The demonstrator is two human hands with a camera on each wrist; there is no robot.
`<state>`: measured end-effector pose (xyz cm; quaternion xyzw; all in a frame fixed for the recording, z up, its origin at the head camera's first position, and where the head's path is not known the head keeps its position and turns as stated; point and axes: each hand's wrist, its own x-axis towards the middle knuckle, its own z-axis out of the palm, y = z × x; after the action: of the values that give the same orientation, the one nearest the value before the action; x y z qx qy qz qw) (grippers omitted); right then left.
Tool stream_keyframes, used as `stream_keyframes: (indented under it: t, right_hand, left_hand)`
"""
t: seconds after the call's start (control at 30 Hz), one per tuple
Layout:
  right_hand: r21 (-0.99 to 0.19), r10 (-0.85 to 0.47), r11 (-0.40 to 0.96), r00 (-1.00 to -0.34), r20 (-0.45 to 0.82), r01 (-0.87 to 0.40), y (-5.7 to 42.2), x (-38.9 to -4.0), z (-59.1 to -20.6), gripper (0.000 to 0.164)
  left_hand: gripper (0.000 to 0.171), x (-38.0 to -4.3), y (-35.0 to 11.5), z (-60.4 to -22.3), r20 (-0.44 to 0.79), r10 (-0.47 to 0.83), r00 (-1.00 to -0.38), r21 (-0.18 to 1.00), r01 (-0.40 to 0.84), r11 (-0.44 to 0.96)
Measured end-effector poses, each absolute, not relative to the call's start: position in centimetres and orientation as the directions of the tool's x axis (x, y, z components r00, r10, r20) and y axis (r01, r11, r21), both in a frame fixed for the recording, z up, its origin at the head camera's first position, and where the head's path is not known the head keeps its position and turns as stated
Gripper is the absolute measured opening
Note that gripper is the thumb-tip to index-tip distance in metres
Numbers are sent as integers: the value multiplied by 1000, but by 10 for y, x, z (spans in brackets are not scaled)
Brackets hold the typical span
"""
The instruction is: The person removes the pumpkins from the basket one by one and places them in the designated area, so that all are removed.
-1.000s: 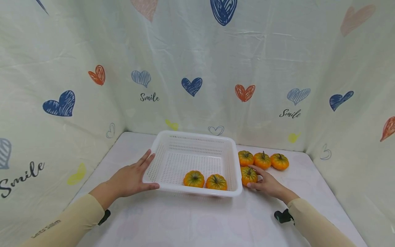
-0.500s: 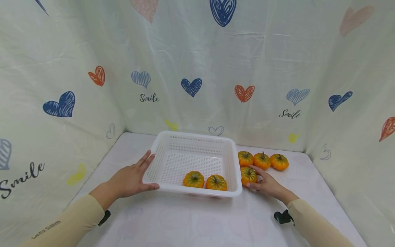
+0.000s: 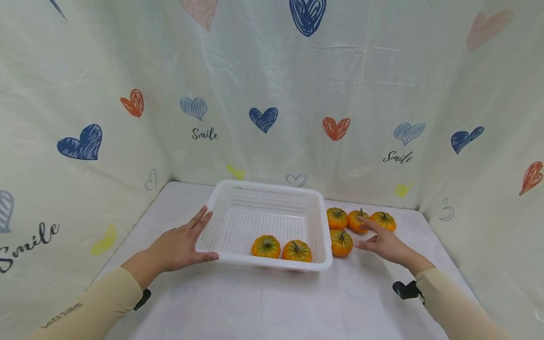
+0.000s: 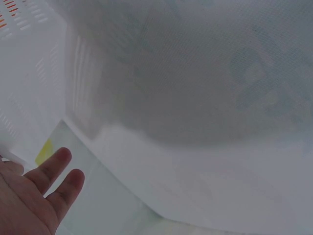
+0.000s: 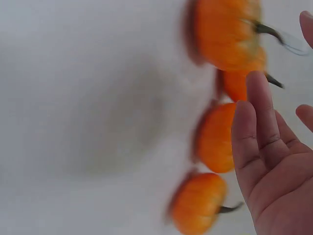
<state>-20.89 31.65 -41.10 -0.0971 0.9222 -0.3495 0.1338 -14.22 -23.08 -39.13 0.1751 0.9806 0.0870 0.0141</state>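
Note:
My left hand (image 3: pixel 176 248) rests at the left end of a white plastic basket (image 3: pixel 259 262), with straight, spread fingers along its side and the thumb at the front corner. In the left wrist view, two fingertips (image 4: pixel 61 155) of it show below the basket wall. Two small orange-green pumpkins (image 3: pixel 266 246) (image 3: pixel 297 250) lie inside, near the front. To the basket's right, my right hand (image 3: pixel 384 243) hovers with extended fingers, holding nothing. Close by its thumb lies the nearest loose pumpkin (image 3: pixel 342 243); the right wrist view shows loose pumpkins (image 5: pixel 217 137) beside its fingers.
A row of three more pumpkins (image 3: pixel 337 218) lies behind the nearest one, right of the basket. Everything stands on a white-covered table (image 3: pixel 255 307). Heart-printed curtains (image 3: pixel 297 156) enclose its back and both sides.
My right hand has let go of the nearest loose pumpkin and moved right, away from it. That pumpkin stays beside the basket. My left hand and the basket have kept their places.

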Motion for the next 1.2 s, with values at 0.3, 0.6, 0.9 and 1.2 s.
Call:
stream_keyframes:
  t: [0.3, 0.6, 0.9, 1.2]
  right_hand:
    - [-659, -404, 703, -913, -60, -268, 289, -243, -339, 87]
    - [-593, -498, 723, -862, -93, -354, 213, -269, -300, 85]
    - [-654, -637, 641, -754, -162, -401, 139, -283, -313, 83]
    - [-677, -695, 616, -682, -227, -402, 102, -285, -342, 79]
  left_hand:
    - [120, -142, -235, -394, -4, 339, -941, 179, 332, 926]
    - [120, -142, -236, -394, -4, 337, -941, 185, 331, 925]
    - [120, -143, -235, -396, -2, 340, -940, 187, 334, 924]
    - [120, -144, -233, -395, 5, 337, -942, 181, 332, 926]
